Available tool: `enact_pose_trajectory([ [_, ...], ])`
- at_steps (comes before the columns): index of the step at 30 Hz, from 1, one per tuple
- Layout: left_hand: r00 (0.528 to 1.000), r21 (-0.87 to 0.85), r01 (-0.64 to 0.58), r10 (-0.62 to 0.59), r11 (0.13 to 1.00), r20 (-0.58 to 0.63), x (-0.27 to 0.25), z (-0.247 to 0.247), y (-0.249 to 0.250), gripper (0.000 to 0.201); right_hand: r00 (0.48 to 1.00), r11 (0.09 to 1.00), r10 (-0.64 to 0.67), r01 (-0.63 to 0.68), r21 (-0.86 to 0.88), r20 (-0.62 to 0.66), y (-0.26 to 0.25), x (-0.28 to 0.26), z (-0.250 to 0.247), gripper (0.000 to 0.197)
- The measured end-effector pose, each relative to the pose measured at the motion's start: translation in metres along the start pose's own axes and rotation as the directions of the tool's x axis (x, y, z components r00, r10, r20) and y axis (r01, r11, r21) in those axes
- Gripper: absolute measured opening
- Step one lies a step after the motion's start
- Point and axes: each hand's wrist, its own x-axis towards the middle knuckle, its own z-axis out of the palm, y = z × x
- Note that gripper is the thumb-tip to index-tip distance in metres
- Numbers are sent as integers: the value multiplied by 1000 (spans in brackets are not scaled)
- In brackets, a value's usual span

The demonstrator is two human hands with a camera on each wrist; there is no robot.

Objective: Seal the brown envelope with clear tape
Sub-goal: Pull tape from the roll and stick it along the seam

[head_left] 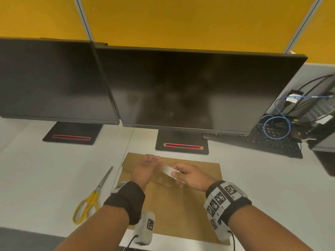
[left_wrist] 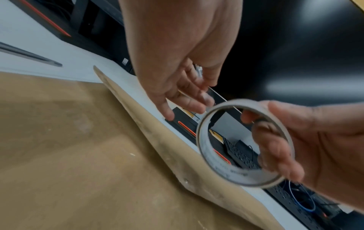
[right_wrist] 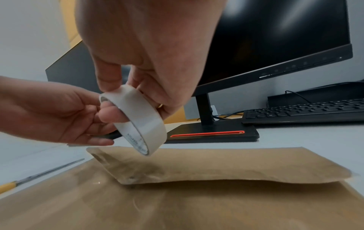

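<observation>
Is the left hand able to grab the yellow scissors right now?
Probably, yes. The scissors lie uncovered on the desk beside the left hand, but that hand is pulling tape from the roll, so it must let go first.

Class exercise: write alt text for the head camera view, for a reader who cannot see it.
Two hands hold a roll of clear tape just above a flat brown paper envelope on a white desk: the right hand grips the roll, the left hand pulls at its free end. Yellow-handled scissors lie to the left; two dark monitors stand behind.
</observation>
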Motion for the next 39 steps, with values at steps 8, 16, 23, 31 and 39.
enact_pose_trajectory([
  [8, 994, 309, -67, 89, 949, -59, 9, -20, -11, 17, 1000, 994, 23, -23, -111, -2, -5, 2, 1, 20],
  [16, 967, 444, -127, 211, 887, -146, 10, -39, -2, 21, 984, 927, 159, -177, -330, -81, -9, 17, -4, 45],
  [23, 975, 478, -17, 121, 878, -187, 22, -92, -2, 30, 996, 986, 74, -66, -154, 51, -13, 15, -13, 44],
  [31, 978, 499, -8, 110, 867, -175, 32, -105, -1, 25, 990, 920, 138, -136, -369, -20, -22, 19, -5, 52],
  [39, 987, 529, 2, 85, 849, -140, 39, -117, -20, 23, 981, 894, 193, -160, -419, 36, -24, 18, -8, 49],
])
